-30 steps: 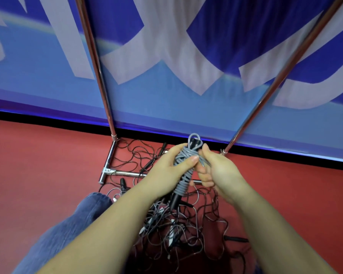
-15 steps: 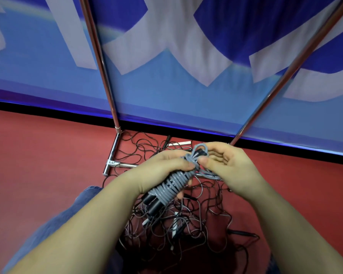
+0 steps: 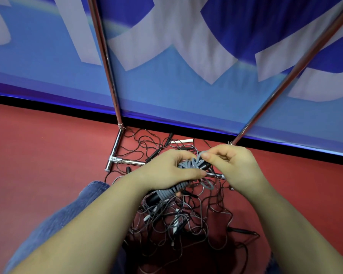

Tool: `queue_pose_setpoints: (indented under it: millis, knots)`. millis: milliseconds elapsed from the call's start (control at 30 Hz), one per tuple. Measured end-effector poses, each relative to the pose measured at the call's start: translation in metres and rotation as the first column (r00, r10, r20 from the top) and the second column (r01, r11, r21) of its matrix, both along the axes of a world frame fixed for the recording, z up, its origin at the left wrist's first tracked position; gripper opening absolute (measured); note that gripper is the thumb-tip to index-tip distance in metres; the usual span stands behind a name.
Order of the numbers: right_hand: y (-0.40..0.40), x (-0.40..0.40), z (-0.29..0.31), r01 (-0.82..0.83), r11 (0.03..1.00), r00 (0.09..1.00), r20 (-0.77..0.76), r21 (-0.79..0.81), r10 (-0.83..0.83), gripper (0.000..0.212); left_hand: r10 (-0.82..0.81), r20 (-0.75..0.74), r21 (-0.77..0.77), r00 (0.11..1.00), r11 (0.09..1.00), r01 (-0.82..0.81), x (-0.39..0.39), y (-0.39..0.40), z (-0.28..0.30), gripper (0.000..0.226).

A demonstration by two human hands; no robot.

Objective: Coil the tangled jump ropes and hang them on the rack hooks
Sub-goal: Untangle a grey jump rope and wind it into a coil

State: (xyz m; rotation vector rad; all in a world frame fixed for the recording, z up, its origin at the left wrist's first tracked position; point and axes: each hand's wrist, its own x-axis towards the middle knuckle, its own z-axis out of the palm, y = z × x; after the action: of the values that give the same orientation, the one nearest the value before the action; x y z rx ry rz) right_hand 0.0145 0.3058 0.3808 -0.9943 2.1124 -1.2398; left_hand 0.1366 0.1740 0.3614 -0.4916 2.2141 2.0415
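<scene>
Hands are both busy on one bundle: a grey jump rope wound in tight coils around its black handles. The left hand wraps round the middle of the bundle, fingers curled over the top and thumb lying along the near side, so it's got a proper grip. The right hand sits just to the right of it, thumb and forefinger pinching the grey cord right at the upper end of the bundle, with the other fingers curled in. One black handle end pokes out below the left hand, and a loose grey loop hangs down between the two wrists.

Directly under and beyond both hands there's a messy pile of thin dark tangled jump ropes spread on the red floor, with a few black and white handles mixed in. One black handle lies off below the right forearm.

The shiny chrome rack frame has its foot on the floor just beyond the left hand, one upright going up from there and a second slanted pole rising past the right hand. No hooks visible from here. Behind it all is a blue and white printed banner. A knee in blue denim shows under the left forearm.
</scene>
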Motion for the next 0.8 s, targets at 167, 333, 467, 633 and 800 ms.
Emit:
queue_pose_setpoints:
  millis: [167, 333, 467, 633, 800]
  knots:
    - [0.0, 0.0, -0.005, 0.011, 0.999, 0.996, -0.088, 0.036, -0.008, 0.048, -0.066, -0.012, -0.166, 0.998, 0.984, 0.063, 0.0, 0.002, 0.002, 0.022]
    - [0.001, -0.002, -0.002, -0.164, 0.985, 0.986, 0.042, 0.058, 0.162, 0.019, -0.049, -0.009, -0.236, 0.999, 0.971, 0.045, 0.0, -0.002, -0.004, 0.023]
    - [0.002, -0.003, -0.005, -0.117, 0.988, 0.991, -0.054, 0.097, 0.123, 0.02, -0.053, 0.038, -0.311, 0.998, 0.948, 0.063, 0.0, 0.003, -0.007, 0.049]
    - [0.005, -0.005, 0.003, -0.17, 0.977, 0.985, -0.015, 0.126, 0.173, 0.016, -0.092, 0.018, -0.147, 0.996, 0.985, 0.093, 0.002, 0.0, 0.0, 0.029]
    - [0.009, -0.002, 0.01, -0.189, 0.979, 0.977, 0.11, 0.07, 0.181, 0.01, -0.127, 0.082, 0.037, 0.989, 0.992, 0.124, 0.008, -0.002, 0.008, 0.029]
